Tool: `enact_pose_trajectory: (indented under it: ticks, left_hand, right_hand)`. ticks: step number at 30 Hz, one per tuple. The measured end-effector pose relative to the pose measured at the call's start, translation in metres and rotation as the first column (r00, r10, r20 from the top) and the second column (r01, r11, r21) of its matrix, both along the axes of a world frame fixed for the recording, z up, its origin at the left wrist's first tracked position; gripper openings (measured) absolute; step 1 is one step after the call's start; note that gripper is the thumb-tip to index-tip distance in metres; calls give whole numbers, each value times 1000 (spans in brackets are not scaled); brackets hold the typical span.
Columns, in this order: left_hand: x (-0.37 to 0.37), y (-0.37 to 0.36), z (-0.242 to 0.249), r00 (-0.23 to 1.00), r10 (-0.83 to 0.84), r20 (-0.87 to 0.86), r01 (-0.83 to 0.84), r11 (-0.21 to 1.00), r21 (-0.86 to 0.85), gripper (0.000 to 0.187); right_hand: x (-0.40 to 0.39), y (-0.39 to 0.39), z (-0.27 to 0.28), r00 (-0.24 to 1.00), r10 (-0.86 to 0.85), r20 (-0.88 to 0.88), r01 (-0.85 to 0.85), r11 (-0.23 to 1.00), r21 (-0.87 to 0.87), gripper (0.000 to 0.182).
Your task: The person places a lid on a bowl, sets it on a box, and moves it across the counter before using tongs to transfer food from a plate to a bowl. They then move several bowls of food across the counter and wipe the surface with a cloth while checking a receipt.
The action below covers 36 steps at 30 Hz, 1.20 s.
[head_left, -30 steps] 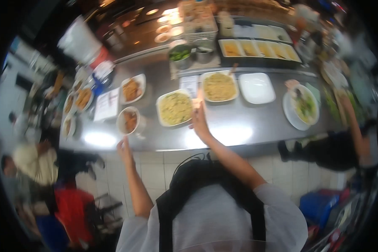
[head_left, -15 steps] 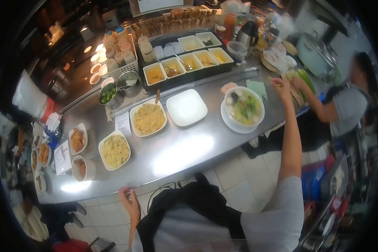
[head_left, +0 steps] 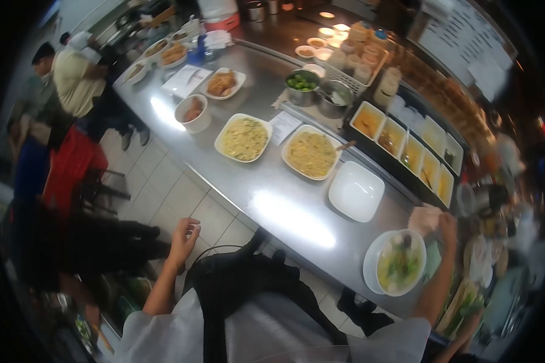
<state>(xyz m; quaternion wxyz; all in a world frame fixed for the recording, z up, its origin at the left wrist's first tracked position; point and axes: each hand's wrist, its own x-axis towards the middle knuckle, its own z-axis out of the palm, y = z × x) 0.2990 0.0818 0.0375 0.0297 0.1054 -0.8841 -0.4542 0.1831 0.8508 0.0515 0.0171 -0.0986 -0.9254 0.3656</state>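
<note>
My right hand (head_left: pixel 447 233) is closed on the edge of a pink cloth (head_left: pixel 424 219) at the right of the steel counter. Just below the cloth, a white bowl of soup (head_left: pixel 401 262) with greens and pale balls stands on a white plate (head_left: pixel 371 269). A green cloth (head_left: pixel 432 261) shows partly behind my forearm. My left hand (head_left: pixel 185 236) hangs in front of the counter edge, fingers loosely curled and apart, holding nothing. An unfilled white square bowl (head_left: pixel 356 191) sits nearer the middle, beside two bowls of yellow food (head_left: pixel 310 152).
A black rack of sauce trays (head_left: pixel 395 134) lines the counter's far side. Green fruits fill a metal pot (head_left: pixel 301 85). Fried food (head_left: pixel 222 83) and a white tub (head_left: pixel 192 115) stand leftward. Other people, one in a yellow shirt (head_left: pixel 72 75), are at the left; another person's arm (head_left: pixel 463 336) shows lower right.
The view has swung to the right, so the counter now runs diagonally. My right hand has come back from the counter's far right end to the pink cloth, which has been lifted and spread.
</note>
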Motion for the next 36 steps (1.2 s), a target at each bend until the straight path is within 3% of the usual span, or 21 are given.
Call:
enact_pose_trajectory:
  ticks: [1,4,5,6,9,11,12,13,15,18,19,20,21,23,24,26,29,31,33,36]
  left_hand:
    - [1,-3,2,998,43,40,-42,999,-8,17]
    - [-7,-7,3,997,74,30,-74,997,-5,18]
    - [-14,-8,9,996,75,49,-75,997,-3,20]
    - [-24,-14,7,996,85,27,-85,996,11,22]
    - [-61,-39,0,993,114,-34,-112,992,60,28]
    - [-93,-52,8,981,177,-78,-161,971,178,32]
    - [-110,-59,14,979,192,-64,-176,964,200,37]
    - [-128,-67,19,977,206,-50,-190,956,222,42]
    - [-176,-92,13,953,250,-171,-226,963,147,43]
    - [-257,-131,7,928,297,-226,-322,943,-81,47]
    - [-285,-150,-5,921,313,-234,-345,932,-109,43]
    - [-303,-162,-1,943,233,-236,-270,952,-142,36]
    - [-319,-171,0,961,147,-233,-190,967,-172,31]
    - [-345,-193,-14,999,-9,-48,-1,977,-211,22]
    - [-354,-197,-27,987,-93,-129,58,967,-248,20]
    - [-367,-227,-34,957,-215,-194,160,951,-265,18]
    - [-362,-265,2,944,-303,-132,240,903,-357,17]
    - [-372,-298,8,880,-447,-161,403,882,-244,17]
    - [-376,-315,15,848,-519,-107,482,839,-252,18]
    - [-385,-319,21,777,-625,-71,590,764,-262,17]
  right_hand:
    - [3,10,9,999,-17,-51,10,992,-129,19]
    - [4,41,19,890,-378,-257,332,921,-206,30]
    - [11,59,21,886,-81,-456,181,967,179,36]
    - [3,57,44,903,-344,-257,213,879,-428,39]
    - [12,-80,134,867,-296,-401,189,940,-285,39]
    - [14,-149,166,944,-117,-307,47,973,-226,33]
    - [15,-199,185,920,225,-321,-295,937,-187,29]
    - [17,-254,188,909,272,-316,-351,908,-227,22]
    - [3,-354,184,790,516,-331,-588,790,-172,11]
    - [-24,-477,111,689,600,-407,-698,702,-146,7]
    - [-32,-509,87,799,571,-188,-568,615,-547,7]
    - [-38,-542,66,810,583,56,-278,467,-840,10]
    - [-41,-577,54,820,570,58,-266,468,-842,10]
    - [-50,-642,36,882,461,103,-247,635,-732,19]
    - [-60,-668,23,893,438,102,-233,645,-728,19]
    - [-83,-738,-5,955,175,239,11,786,-619,20]
    - [-125,-773,-32,983,-133,126,183,691,-699,20]
    - [-179,-786,-49,981,-164,-107,72,810,-582,22]
    - [-216,-817,-21,995,-95,5,61,600,-797,21]
    - [-268,-853,-13,951,302,-69,-286,771,-569,21]
